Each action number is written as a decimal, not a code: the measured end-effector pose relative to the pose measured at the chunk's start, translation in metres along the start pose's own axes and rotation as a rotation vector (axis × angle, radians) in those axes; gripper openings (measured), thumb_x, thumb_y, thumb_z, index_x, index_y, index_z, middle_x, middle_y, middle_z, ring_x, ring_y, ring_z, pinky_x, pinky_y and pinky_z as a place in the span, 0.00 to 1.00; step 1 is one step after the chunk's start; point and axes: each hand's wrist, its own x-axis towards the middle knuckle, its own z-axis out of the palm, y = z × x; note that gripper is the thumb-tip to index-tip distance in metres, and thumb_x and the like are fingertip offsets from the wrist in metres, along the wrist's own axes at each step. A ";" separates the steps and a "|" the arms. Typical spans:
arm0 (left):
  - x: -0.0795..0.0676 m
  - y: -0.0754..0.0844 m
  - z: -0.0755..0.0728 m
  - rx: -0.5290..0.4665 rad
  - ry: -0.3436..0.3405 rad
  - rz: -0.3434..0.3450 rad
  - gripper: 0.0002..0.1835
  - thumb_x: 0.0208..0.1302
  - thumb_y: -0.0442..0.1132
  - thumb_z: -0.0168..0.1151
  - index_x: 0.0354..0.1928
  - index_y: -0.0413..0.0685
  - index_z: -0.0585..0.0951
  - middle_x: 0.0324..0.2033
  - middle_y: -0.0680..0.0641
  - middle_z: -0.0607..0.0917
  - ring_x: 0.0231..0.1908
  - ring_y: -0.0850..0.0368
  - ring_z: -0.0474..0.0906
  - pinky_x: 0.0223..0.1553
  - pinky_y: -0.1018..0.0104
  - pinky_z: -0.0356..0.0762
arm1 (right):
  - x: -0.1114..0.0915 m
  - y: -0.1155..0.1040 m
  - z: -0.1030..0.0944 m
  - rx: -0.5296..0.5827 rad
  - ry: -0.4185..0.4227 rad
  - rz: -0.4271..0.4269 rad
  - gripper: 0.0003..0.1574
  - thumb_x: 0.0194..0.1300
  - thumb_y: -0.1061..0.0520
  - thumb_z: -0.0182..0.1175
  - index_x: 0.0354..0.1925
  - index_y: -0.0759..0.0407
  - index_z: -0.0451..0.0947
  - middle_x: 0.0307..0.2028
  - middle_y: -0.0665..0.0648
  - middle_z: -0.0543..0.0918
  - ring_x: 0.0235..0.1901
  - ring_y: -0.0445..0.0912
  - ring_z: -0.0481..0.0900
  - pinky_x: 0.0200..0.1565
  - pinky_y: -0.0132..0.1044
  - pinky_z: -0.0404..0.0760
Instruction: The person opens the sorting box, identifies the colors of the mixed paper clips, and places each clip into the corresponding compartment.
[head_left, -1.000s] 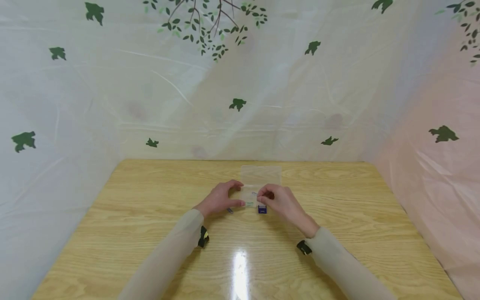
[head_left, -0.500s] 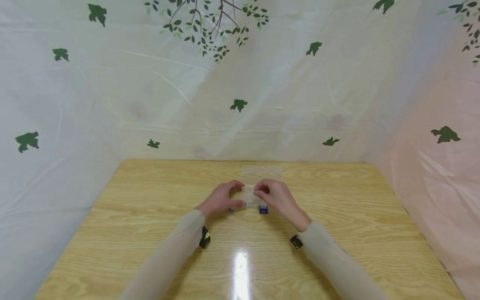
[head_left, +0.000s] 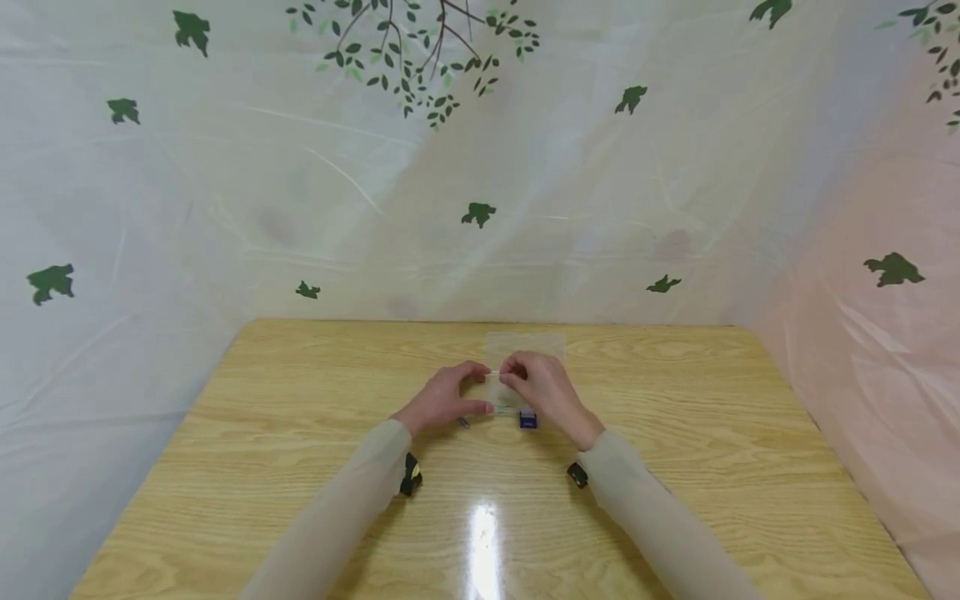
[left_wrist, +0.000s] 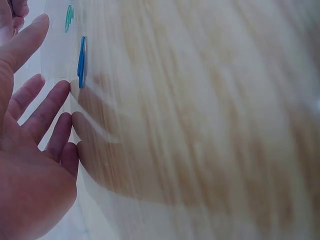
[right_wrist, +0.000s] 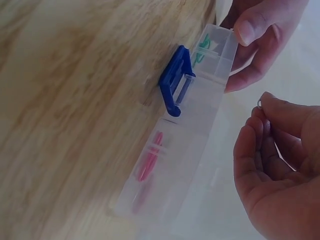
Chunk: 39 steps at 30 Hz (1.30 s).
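Observation:
A clear plastic compartment box (head_left: 504, 393) lies with its lid (head_left: 517, 340) laid back toward the wall. My left hand (head_left: 448, 396) grips its left end, thumb at the front corner and fingers behind, as the right wrist view shows. Over the box, my right hand (head_left: 546, 385) pinches a small wire loop (right_wrist: 259, 104), apparently a paper clip mostly hidden by the fingertips. Green paper clips (right_wrist: 201, 50) and pink paper clips (right_wrist: 150, 156) sit in separate compartments. A blue clasp (right_wrist: 175, 82) stands out from the front edge.
On the wooden table (head_left: 300, 500), a blue paper clip (left_wrist: 81, 62) lies just in front of the left thumb. Pale printed sheeting (head_left: 337, 208) rises behind the table's far edge and along both sides.
My right hand has moved left and a little farther back over the box, keeping its pinch. The left hand has stayed at the box's left end.

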 end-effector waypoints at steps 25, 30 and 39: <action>0.001 -0.002 0.002 -0.013 0.008 0.009 0.33 0.63 0.46 0.76 0.68 0.46 0.76 0.61 0.45 0.82 0.67 0.46 0.73 0.72 0.49 0.65 | 0.002 0.007 0.001 -0.042 -0.041 0.007 0.05 0.69 0.64 0.68 0.43 0.61 0.87 0.40 0.56 0.89 0.40 0.48 0.85 0.46 0.45 0.84; 0.001 -0.001 0.003 -0.013 0.017 -0.001 0.33 0.63 0.46 0.76 0.67 0.46 0.76 0.61 0.45 0.82 0.65 0.47 0.74 0.71 0.49 0.66 | -0.010 0.008 -0.013 -0.022 -0.016 -0.005 0.07 0.71 0.62 0.66 0.46 0.61 0.87 0.42 0.55 0.89 0.42 0.48 0.85 0.47 0.46 0.85; 0.000 0.000 0.005 -0.011 0.019 -0.018 0.33 0.63 0.46 0.76 0.68 0.47 0.75 0.61 0.45 0.82 0.66 0.46 0.73 0.71 0.49 0.65 | -0.035 0.018 -0.038 0.076 0.000 0.013 0.10 0.72 0.59 0.66 0.49 0.62 0.85 0.43 0.55 0.87 0.40 0.48 0.86 0.39 0.37 0.87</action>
